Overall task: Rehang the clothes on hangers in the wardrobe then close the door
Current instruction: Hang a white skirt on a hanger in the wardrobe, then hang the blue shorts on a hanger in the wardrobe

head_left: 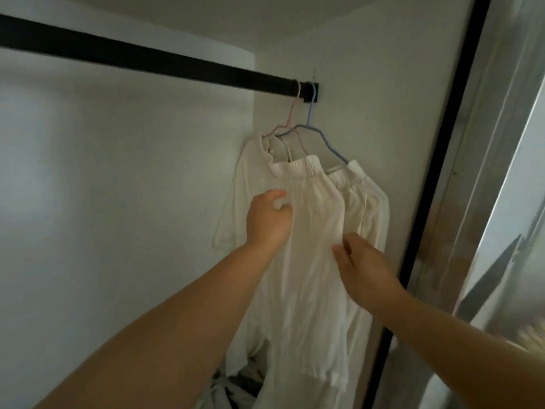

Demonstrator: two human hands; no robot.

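Both hands are engaged on the front white garment [309, 231], which hangs with its long axis vertical from the far right end of the black rail [147, 59]. Its elasticated waistband sits above both hands; the hem falls well below them, toward the bottom of the view.

The left hand [269, 218] is at the garment's left edge, fingers curled into the cloth and thumb closed toward them: it grips a fold of fabric. The right hand [364, 271] is lower, at the garment's right edge, thumb and forefinger drawn close on the cloth (a narrow pinch, though the fingertips are partly hidden by the fabric, so actual contact is judged rather than seen). The left hand is the nearer of the two to the waistband and the hangers.

Two wire hangers share the rail end, just beside each other: a pink hanger [290, 121] and a blue hanger [323, 138], the blue one nearer the bracket. A second white garment [364, 199] hangs behind and to the right of the gripped one, touching it; a third pale piece [236, 184] lies behind and to the left of the left hand. Which garment rides on which hanger cannot be settled with certainty.

More pale cloth [233, 388] lies bunched low in the wardrobe, beneath both forearms, so rehanging appears unfinished. The sliding door [501, 172] stands to the right of the right hand, with its dark frame edge between hand and panel; it is not yet closed. The right hand is the nearer one for that step.
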